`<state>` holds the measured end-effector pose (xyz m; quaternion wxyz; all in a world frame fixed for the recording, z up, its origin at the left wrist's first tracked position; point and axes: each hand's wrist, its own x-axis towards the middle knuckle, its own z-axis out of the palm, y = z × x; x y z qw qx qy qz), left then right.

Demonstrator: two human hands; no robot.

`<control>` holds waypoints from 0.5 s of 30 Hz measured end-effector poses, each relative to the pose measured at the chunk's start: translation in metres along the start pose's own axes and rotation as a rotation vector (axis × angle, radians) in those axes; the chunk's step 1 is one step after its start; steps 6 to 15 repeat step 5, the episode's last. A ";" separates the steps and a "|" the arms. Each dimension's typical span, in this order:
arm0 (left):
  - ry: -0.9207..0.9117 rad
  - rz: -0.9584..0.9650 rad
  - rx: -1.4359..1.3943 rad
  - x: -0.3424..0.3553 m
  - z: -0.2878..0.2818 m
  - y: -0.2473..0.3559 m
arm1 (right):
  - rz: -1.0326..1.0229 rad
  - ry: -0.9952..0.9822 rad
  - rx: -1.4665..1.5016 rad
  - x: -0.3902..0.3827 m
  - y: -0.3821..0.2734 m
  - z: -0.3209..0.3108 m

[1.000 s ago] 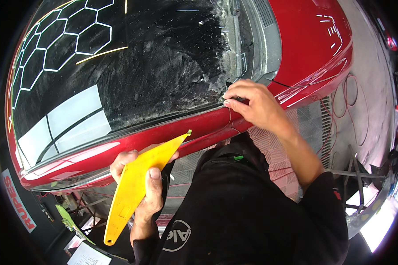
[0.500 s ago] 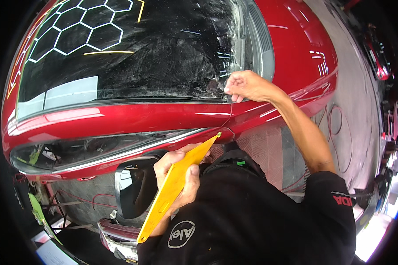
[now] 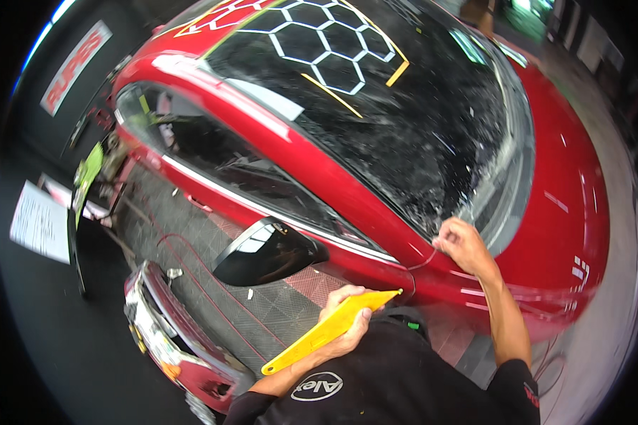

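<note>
My left hand [image 3: 346, 341] is closed round a long yellow plastic squeegee [image 3: 315, 338], held close in front of my black shirt. The narrow tip of the squeegee points up and right toward the red car's side. At the near lower corner of the dark windshield [image 3: 404, 152], my right hand [image 3: 468, 248] has its fingers pinched together. Whether they grip a film edge or anything else there is too small to tell. The glass is smeared and wet-looking, with whitish patches along its lower edge.
A black side mirror [image 3: 273, 258] juts out from the door. The red hood [image 3: 571, 205] lies to the right. On the left, a damaged red bumper [image 3: 184, 340] rests near a thin hose, and a sheet of paper [image 3: 41, 221] hangs by the dark wall.
My view has turned and tilted up, showing more of the car's side and the left wall. The right hand stays at the windshield corner; the left still holds the squeegee.
</note>
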<state>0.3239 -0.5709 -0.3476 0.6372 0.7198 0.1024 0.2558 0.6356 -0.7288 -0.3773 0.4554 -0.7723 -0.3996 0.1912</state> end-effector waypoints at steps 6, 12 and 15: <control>0.142 0.029 0.086 -0.017 0.017 -0.003 | 0.295 -0.203 0.306 0.001 0.036 -0.012; 0.142 0.029 0.086 -0.017 0.017 -0.003 | 0.295 -0.203 0.306 0.001 0.036 -0.012; 0.142 0.029 0.086 -0.017 0.017 -0.003 | 0.295 -0.203 0.306 0.001 0.036 -0.012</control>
